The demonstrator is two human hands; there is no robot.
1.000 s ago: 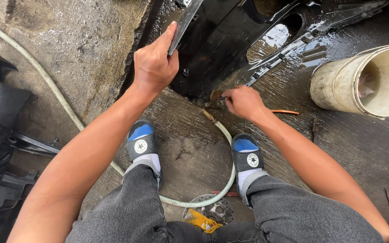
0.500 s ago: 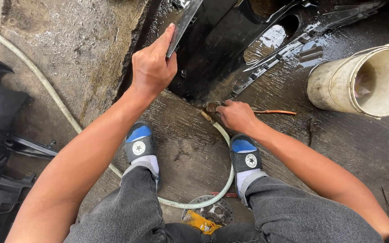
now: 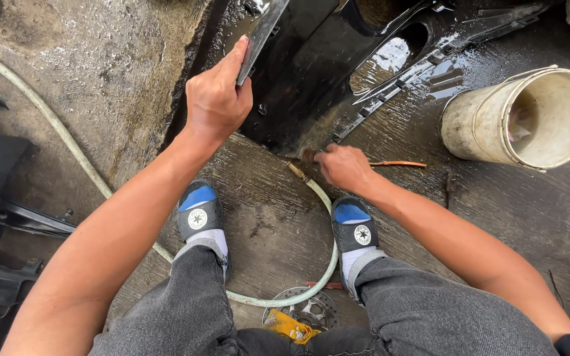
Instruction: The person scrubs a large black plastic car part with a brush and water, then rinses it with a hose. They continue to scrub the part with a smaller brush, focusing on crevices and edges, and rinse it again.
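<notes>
Head view: left hand grips black panel edge.

Both arms bare, no sleeves exc. a dark cuff edge at lower right of frame. Left hand and right hand ungloved. Grey denim trousers across the bottom. Grey-and-blue slip-on shoes w/ round white star badges (one per shoe), white socks at centre.

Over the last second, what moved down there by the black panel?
The right hand slid left along the wet ground, toward the brass-tipped pale hose. The left hand kept gripping the glossy black plastic panel's edge; the off-white bucket stayed on its side.
</notes>
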